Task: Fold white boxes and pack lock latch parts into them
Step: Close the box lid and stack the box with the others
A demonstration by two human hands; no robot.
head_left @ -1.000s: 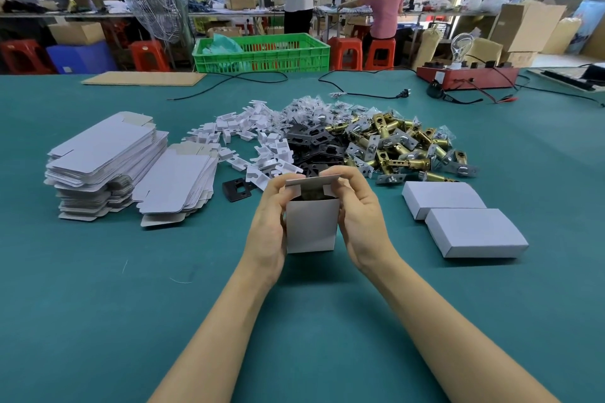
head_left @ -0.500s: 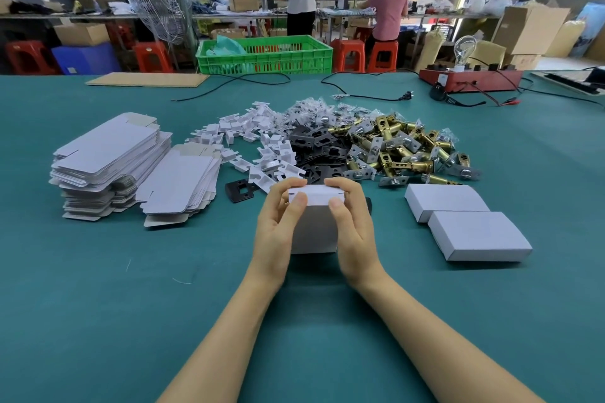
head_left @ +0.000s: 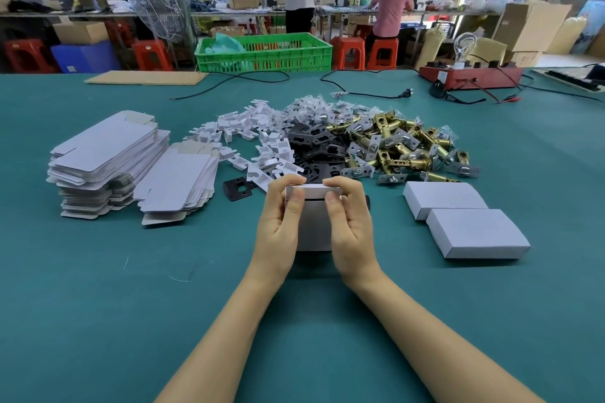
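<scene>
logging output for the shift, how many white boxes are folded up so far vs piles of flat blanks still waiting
Folded boxes lying finished: 2
Folded box gripped in the left hand and right hand: 1
Piles of flat blanks: 2
Total: 5

Three folded white boxes (head_left: 445,198) — perhaps two flat stacks (head_left: 108,154).

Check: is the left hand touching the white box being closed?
Touching. The head view shows the left hand gripping the white box, its thumb pressed onto the top flap.
</scene>
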